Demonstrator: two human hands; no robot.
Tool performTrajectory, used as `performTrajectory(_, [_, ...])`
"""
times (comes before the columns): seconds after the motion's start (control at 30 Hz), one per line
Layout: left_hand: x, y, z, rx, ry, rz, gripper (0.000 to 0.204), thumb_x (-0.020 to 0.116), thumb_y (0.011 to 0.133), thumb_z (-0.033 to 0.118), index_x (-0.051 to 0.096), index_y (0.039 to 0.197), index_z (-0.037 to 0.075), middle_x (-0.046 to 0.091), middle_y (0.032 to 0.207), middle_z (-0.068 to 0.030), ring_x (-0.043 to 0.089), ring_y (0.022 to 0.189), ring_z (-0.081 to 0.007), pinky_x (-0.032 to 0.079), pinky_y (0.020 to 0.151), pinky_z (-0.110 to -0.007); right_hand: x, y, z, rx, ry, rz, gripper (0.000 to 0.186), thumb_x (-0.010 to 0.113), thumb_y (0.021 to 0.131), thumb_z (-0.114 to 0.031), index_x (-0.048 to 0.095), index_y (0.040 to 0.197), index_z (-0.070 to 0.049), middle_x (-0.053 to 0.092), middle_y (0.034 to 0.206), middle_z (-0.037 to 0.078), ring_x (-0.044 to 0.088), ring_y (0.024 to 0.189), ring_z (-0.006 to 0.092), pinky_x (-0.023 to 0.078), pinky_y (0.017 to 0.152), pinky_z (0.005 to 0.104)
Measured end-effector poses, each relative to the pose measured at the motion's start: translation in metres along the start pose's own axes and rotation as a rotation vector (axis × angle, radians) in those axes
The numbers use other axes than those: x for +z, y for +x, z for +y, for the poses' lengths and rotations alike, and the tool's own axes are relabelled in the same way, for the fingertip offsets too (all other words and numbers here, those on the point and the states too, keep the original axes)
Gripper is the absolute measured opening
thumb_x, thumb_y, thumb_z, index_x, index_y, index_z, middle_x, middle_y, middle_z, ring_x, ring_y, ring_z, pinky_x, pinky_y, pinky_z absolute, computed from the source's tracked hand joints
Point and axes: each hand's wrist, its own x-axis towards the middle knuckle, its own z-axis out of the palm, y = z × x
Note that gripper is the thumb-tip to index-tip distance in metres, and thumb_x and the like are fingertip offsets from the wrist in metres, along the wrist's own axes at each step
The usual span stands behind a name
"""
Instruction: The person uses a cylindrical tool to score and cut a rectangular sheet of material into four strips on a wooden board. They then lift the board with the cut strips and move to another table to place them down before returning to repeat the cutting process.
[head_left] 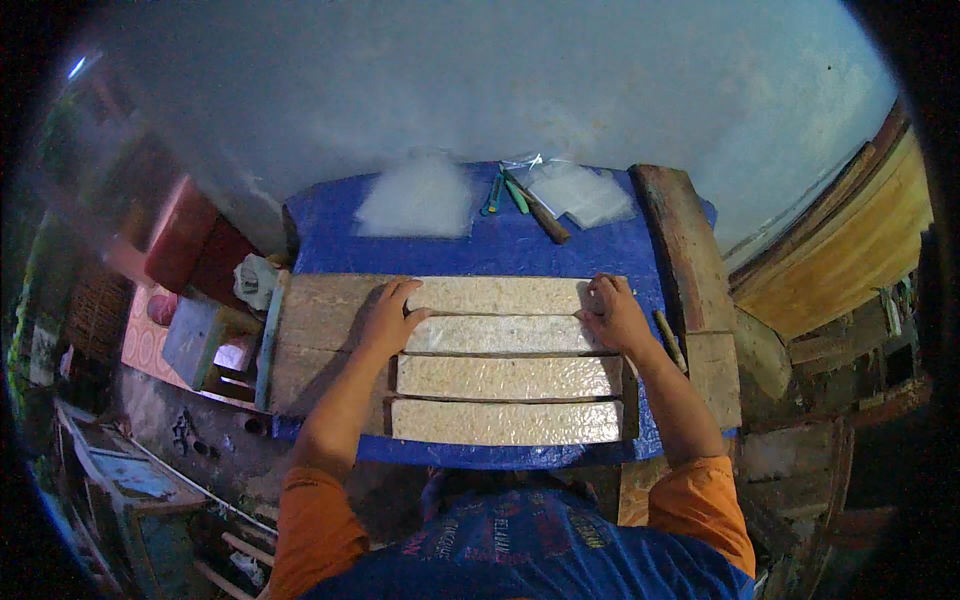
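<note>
Several long, pale, speckled blocks, glossy as if wrapped in clear plastic, lie side by side across a wooden board in front of me. My left hand (392, 318) grips the left end of the farthest block (500, 295), its thumb near the gap before the second block (500, 335). At the opposite end, my right hand (614, 314) has its fingers curled around the corner of that same farthest block. Closer to me lie the third block (510, 377) and the nearest block (505, 421), both untouched.
Beneath everything spreads a blue tarp (460, 258). Toward the wall lie a stack of clear plastic sheets (415, 203), a second stack (592, 196), a teal cutter (492, 194), a green-handled tool (516, 197) and a wooden handle (548, 222). A thick plank (685, 240) borders the right side.
</note>
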Motion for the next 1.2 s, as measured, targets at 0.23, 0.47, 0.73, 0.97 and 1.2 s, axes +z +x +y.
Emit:
performTrajectory(0.23, [0.002,0.031,-0.005,0.073,0.042,-0.151,0.086,0.083,0.087,0.033,0.040,0.160,0.018,0.042,0.161,-0.0195,0.041,0.148,-0.0376,0.037,0.120,-0.047,0.015,0.014,0.016,-0.130,-0.129,0.070,0.074,0.084,0.079,-0.038,0.054,0.139,-0.004,0.055,0.141,0.024,0.049,0.133,0.0452,0.042,0.111,0.0532])
performTrajectory(0.47, [0.006,0.057,-0.021,-0.030,0.036,-0.316,0.100,0.088,0.078,0.044,0.038,0.161,0.021,0.043,0.159,-0.0216,0.041,0.146,-0.0406,0.037,0.120,-0.049,0.005,0.033,0.013,0.068,-0.112,-0.208,0.090,0.081,0.080,-0.054,0.049,0.148,-0.005,0.053,0.144,0.029,0.049,0.134,0.0493,0.040,0.113,0.0565])
performTrajectory(0.73, [-0.003,0.003,-0.014,0.000,0.006,0.014,0.085,0.083,0.087,0.034,0.041,0.157,0.010,0.050,0.151,-0.0249,0.050,0.139,-0.0390,0.041,0.115,-0.049,-0.011,-0.011,-0.006,0.227,-0.121,0.087,0.076,0.076,0.087,-0.050,0.053,0.143,-0.003,0.058,0.135,0.030,0.056,0.126,0.0457,0.048,0.106,0.0508])
performTrajectory(0.97, [0.007,-0.064,-0.020,-0.278,-0.318,-0.022,0.064,0.076,0.094,0.033,0.053,0.148,0.008,0.070,0.124,-0.0217,0.068,0.117,-0.0326,0.053,0.099,-0.043,-0.008,-0.070,-0.031,0.439,-0.082,0.000,0.066,0.074,0.090,-0.046,0.058,0.130,0.004,0.064,0.118,0.030,0.063,0.110,0.0465,0.052,0.094,0.0525])
performTrajectory(1.2, [0.026,-0.060,-0.043,-0.271,-0.405,0.043,0.066,0.077,0.093,0.024,0.049,0.152,0.010,0.068,0.128,-0.0244,0.066,0.121,-0.0344,0.052,0.100,-0.043,-0.002,-0.054,-0.030,0.606,0.103,-0.106,0.074,0.078,0.086,-0.050,0.061,0.125,0.010,0.066,0.121,0.031,0.064,0.115,0.0441,0.051,0.099,0.0477])
